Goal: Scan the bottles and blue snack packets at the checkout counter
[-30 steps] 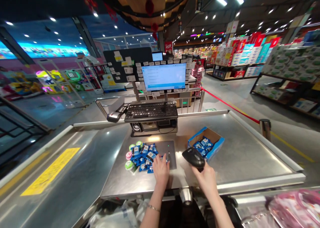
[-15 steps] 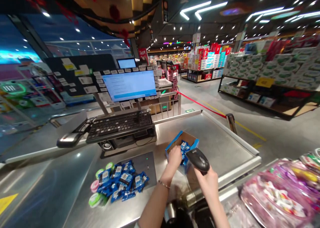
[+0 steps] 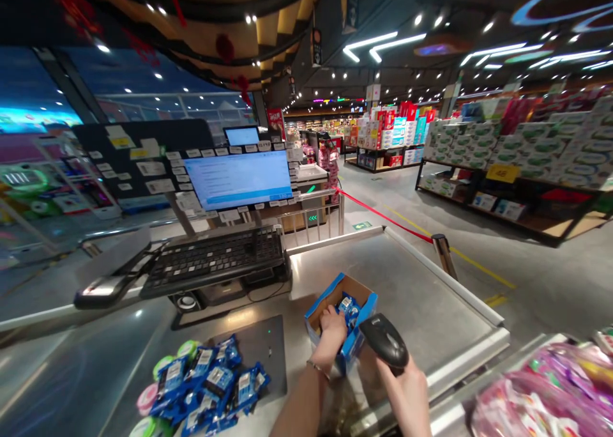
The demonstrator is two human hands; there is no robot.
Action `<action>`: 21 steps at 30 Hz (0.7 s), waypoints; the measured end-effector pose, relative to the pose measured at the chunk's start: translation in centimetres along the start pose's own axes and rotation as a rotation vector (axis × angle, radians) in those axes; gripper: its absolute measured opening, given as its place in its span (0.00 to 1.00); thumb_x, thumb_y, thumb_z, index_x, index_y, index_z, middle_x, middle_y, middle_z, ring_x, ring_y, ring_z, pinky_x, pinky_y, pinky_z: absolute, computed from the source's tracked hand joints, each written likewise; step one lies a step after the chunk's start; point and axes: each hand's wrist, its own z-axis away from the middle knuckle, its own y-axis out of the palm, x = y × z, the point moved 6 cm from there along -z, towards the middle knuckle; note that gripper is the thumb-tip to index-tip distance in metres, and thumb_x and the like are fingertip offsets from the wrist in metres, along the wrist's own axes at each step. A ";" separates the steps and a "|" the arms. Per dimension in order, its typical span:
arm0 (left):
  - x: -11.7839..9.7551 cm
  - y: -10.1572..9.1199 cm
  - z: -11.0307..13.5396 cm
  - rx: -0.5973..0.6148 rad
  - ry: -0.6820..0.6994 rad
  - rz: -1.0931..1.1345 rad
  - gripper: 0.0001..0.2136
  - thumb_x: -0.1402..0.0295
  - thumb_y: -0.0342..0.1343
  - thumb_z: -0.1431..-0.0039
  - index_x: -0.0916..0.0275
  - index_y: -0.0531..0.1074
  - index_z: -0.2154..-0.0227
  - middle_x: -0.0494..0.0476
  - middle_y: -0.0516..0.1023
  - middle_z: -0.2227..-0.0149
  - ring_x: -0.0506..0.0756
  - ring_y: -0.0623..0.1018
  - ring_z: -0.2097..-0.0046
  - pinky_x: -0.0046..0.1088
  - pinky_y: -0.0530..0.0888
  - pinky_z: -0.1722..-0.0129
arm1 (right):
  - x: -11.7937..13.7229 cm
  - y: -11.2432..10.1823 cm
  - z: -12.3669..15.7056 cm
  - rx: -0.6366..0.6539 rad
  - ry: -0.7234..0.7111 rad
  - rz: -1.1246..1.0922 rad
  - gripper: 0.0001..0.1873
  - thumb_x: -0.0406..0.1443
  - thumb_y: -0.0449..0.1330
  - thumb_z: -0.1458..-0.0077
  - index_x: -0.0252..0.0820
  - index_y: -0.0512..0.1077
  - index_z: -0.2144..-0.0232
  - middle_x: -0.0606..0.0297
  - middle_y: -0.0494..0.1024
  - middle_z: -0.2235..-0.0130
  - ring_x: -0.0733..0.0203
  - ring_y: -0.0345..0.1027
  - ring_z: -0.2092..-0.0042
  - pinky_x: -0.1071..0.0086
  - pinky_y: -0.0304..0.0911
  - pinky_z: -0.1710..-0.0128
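Note:
My left hand [image 3: 333, 327] reaches into a blue cardboard box [image 3: 313, 314] on the metal counter. Its partly hidden fingers look apart, beside several small blue packets [image 3: 348, 306] in the box. To the right of the box, my right hand [image 3: 405, 386] is wrapped round a black handheld barcode scanner [image 3: 384, 340], its head tilted toward the box. A pile of similar blue packets [image 3: 218, 381] lies at the lower left, partly on a dark flat plate [image 3: 274, 342]. Round tubs with green and pink lids [image 3: 147, 398] stand against the pile's left side.
A keyboard [image 3: 215, 258] and a lit monitor [image 3: 239, 179] stand behind the packet pile. The metal counter [image 3: 407, 283] has a raised rim. Pink bags of goods [image 3: 531, 398] are at the lower right. A red belt barrier [image 3: 383, 214] runs beyond the counter.
The view has tilted up and shifted slightly right, so the counter things sit lower in the picture. My left hand is still in the box, its fingers more spread. The scanner remains in my right hand.

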 end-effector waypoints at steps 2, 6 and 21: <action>0.2 0.1 -0.1 0.020 -0.005 0.006 0.15 0.72 0.47 0.42 0.64 0.73 0.54 0.73 0.68 0.47 0.65 0.73 0.51 0.39 0.68 0.55 | 0.2 0.1 0.1 0.016 -0.006 -0.009 0.25 0.53 0.52 0.55 0.41 0.75 0.69 0.55 0.80 0.72 0.49 0.75 0.68 0.66 0.67 0.70; 0.6 -0.1 0.5 0.014 -0.006 0.033 0.17 0.73 0.43 0.40 0.61 0.69 0.50 0.72 0.64 0.43 0.63 0.74 0.53 0.38 0.70 0.56 | 0.3 0.1 0.4 0.050 0.019 0.018 0.25 0.52 0.51 0.54 0.39 0.75 0.66 0.54 0.80 0.72 0.49 0.75 0.68 0.66 0.67 0.70; 4.1 -5.4 8.7 -0.485 0.241 1.043 0.17 0.69 0.48 0.41 0.58 0.65 0.48 0.60 0.74 0.49 0.56 0.73 0.48 0.37 0.67 0.45 | 2.1 -0.4 1.9 0.045 -0.085 -0.065 0.26 0.52 0.53 0.55 0.38 0.74 0.64 0.56 0.81 0.71 0.49 0.75 0.68 0.65 0.67 0.70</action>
